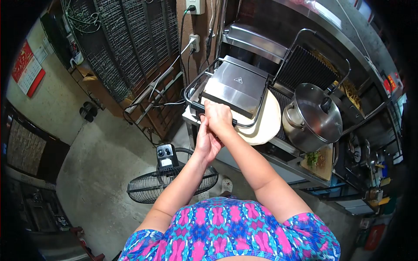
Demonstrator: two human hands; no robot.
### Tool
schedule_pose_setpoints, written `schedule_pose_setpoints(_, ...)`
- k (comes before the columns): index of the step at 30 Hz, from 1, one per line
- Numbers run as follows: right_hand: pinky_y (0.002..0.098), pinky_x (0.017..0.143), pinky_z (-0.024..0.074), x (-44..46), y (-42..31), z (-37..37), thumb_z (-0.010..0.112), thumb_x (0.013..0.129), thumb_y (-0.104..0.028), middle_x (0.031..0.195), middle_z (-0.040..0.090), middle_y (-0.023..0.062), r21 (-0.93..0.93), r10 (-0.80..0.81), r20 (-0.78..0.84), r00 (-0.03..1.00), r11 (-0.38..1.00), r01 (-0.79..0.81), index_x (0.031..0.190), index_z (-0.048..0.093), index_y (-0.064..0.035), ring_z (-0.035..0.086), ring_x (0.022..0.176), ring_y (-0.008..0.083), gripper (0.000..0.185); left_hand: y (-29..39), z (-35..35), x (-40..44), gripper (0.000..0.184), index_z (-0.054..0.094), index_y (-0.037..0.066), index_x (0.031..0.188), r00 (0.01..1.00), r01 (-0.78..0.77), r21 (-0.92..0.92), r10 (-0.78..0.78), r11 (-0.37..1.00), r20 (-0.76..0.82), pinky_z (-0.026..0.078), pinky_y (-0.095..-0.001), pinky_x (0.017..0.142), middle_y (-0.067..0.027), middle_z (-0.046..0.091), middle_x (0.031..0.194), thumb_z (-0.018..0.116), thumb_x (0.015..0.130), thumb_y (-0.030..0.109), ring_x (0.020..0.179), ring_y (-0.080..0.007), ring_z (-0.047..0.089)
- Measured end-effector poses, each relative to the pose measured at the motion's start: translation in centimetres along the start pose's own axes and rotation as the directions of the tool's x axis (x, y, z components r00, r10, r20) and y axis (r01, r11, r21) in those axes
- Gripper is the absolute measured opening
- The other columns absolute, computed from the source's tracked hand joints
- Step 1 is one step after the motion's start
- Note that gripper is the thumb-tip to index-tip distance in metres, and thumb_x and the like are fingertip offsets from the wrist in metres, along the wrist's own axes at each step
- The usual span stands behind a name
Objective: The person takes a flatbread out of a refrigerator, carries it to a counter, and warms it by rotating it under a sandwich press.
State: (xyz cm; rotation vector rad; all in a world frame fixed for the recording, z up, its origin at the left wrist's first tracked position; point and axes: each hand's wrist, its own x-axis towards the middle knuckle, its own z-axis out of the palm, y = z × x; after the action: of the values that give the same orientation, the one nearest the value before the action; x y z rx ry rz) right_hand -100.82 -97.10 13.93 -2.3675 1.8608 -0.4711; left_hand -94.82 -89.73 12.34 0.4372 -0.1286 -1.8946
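Note:
A steel panini press (237,80) stands on the counter with its lid down. My right hand (219,116) is closed over the black grip of its front handle (197,106). Just below, my left hand (209,144) reaches up to the same grip, its thumb against it; its other fingers are partly hidden behind my right wrist. A large, round, pale flatbread (267,124) sticks out from under the lid on the right side and front.
Right of the press, a lidded steel pot (312,115) rests on a second grill with a raised ribbed lid (315,65). A board with chopped greens (312,159) lies beyond it. A black fan (167,178) stands on the floor at left. Cords hang by the wall outlet (194,43).

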Motion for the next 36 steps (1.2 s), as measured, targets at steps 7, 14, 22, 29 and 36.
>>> schedule_pose_setpoints(7,0.0408,0.061,0.0486,0.3,0.0,0.0,0.063,0.073,-0.026,0.072,0.064,0.0113,0.031,0.014,0.031,0.999,0.999,-0.015,0.085,0.056,-0.0060,0.061,0.065,0.0323,0.024,0.0,-0.8,0.5,0.046,0.044,-0.001,0.116,1.000,0.003,0.029,-0.002,1.000,-0.018,0.050,-0.0356,0.076,-0.0186,0.055,0.105,0.041,0.090,0.036,0.088,-0.0242,0.059)
schedule_pose_setpoints(14,0.0400,0.061,0.0488,-0.1,-0.4,-0.8,0.063,0.072,-0.029,0.072,0.064,0.0115,-0.035,-0.020,0.024,1.000,0.999,0.021,0.087,0.056,-0.0062,0.062,0.066,0.0321,0.028,0.1,-0.9,0.2,0.044,0.045,-0.002,0.115,1.000,0.004,0.020,-0.003,1.000,-0.011,0.050,-0.0368,0.076,-0.0188,0.055,0.103,0.040,0.089,0.034,0.086,-0.0245,0.059)
schedule_pose_setpoints(22,0.0398,0.063,0.0484,-0.3,-0.6,-1.1,0.063,0.069,-0.035,0.072,0.064,0.0115,-0.052,0.001,0.008,1.000,0.999,-0.001,0.089,0.056,-0.0059,0.062,0.066,0.0316,0.036,-0.2,-1.1,-0.6,0.032,0.047,-0.002,0.108,0.998,-0.025,-0.061,0.029,0.998,0.062,0.052,-0.0363,0.077,-0.0198,0.054,0.106,0.043,0.091,0.024,0.089,-0.0253,0.058)
schedule_pose_setpoints(29,0.0388,0.067,0.0481,-0.2,-1.1,-2.2,0.062,0.070,-0.039,0.074,0.064,0.0108,0.103,0.056,0.021,0.998,0.993,-0.058,0.093,0.057,-0.0073,0.062,0.068,0.0302,0.039,-1.2,-2.1,0.3,0.023,0.047,0.000,0.108,0.981,-0.126,0.170,0.148,0.977,-0.124,0.052,-0.0362,0.075,-0.0179,0.053,0.104,0.045,0.092,0.016,0.087,-0.0263,0.058)
schedule_pose_setpoints(36,0.0376,0.070,0.0480,-0.1,-0.4,-1.8,0.060,0.072,-0.042,0.074,0.064,0.0097,0.281,0.036,-0.045,0.998,0.959,-0.022,0.096,0.058,-0.0089,0.062,0.073,0.0298,0.041,-1.6,-3.1,0.6,0.021,0.046,0.003,0.110,0.980,-0.133,0.222,0.161,0.966,-0.116,0.053,-0.0344,0.074,-0.0151,0.052,0.101,0.045,0.092,0.012,0.085,-0.0260,0.057)
